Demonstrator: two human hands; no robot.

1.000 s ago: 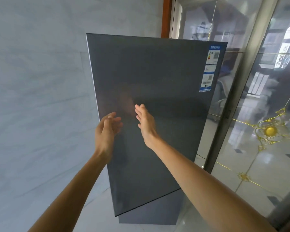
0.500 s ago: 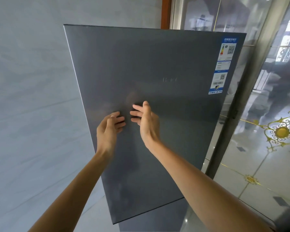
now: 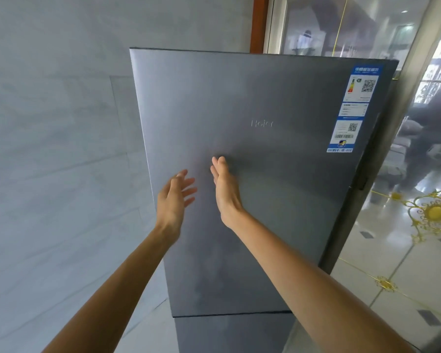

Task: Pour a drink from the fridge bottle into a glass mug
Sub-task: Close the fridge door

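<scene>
A tall dark grey fridge (image 3: 278, 187) fills the middle of the head view with its upper door closed. My left hand (image 3: 173, 200) is raised in front of the door near its left edge, fingers spread and empty. My right hand (image 3: 224, 184) is stretched out flat, fingertips at or on the door panel. Neither a bottle nor a glass mug is in view.
A pale marble wall (image 3: 56, 174) runs along the left, close to the fridge's side. Glass panels with gold ornaments (image 3: 418, 225) stand to the right. A blue energy label (image 3: 351, 108) is stuck at the door's upper right. A lower door (image 3: 229, 332) begins beneath the upper one.
The fridge now looks closer and more square-on. My left hand's fingers have uncurled and spread; my right hand has straightened, its fingers pointing up along the door.
</scene>
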